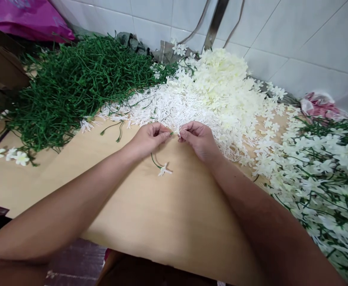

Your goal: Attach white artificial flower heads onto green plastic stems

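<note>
Both hands meet over the middle of the table. My left hand (151, 138) is closed in a pinch on a green artificial flower stem, whose tip shows at the fingertips. Below that hand, a thin green stem carries a white flower (164, 170); whether it joins the pinched stem is hidden. My right hand (200, 141) pinches a small white stamen piece (178, 133) against the green tip. Just beyond the hands lies a heap of white stamens (168, 107). Loose green stems (119, 131) lie left of my left hand.
A big pile of green stems (93, 75) fills the back left. Cream petals (224, 79) are heaped at the back right. Finished-looking white flowers on stems (325, 178) cover the right side. A cardboard box (1, 67) and a pink bag (27, 20) stand left; a tiled wall (269, 35) is behind.
</note>
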A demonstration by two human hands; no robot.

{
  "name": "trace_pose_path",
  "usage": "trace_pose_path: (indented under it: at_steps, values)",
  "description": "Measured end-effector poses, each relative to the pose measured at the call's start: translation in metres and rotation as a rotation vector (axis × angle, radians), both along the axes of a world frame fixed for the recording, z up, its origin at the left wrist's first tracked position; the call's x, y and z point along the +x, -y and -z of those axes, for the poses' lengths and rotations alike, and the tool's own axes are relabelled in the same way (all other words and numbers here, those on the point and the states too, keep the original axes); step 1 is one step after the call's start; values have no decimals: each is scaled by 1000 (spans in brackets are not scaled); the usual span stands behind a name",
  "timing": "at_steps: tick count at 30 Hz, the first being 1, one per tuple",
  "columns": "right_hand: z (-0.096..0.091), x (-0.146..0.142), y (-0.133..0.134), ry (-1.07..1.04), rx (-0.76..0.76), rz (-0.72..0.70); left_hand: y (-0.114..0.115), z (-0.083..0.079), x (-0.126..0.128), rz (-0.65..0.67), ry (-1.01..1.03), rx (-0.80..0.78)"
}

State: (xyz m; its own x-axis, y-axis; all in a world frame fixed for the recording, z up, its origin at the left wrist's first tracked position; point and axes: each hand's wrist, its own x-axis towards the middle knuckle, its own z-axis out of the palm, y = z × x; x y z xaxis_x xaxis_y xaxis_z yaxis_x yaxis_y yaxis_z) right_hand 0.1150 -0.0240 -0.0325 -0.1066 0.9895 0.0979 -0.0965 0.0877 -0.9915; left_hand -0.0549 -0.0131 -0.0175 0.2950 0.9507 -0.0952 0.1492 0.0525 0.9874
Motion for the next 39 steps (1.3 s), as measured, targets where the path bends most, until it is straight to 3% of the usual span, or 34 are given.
trace_pose_path:
  at_steps: [8,14,29,39]
  values:
    - [-1,-4,3,207,131,7,-1,3,0,5,-33,26]
    - [-1,-5,6,326,146,20,-2,4,-1,-5,-28,29]
    - [2,-7,11,449,188,31,-3,7,0,60,-160,104]
    - [5,-10,13,481,199,63,2,1,6,39,-287,88]
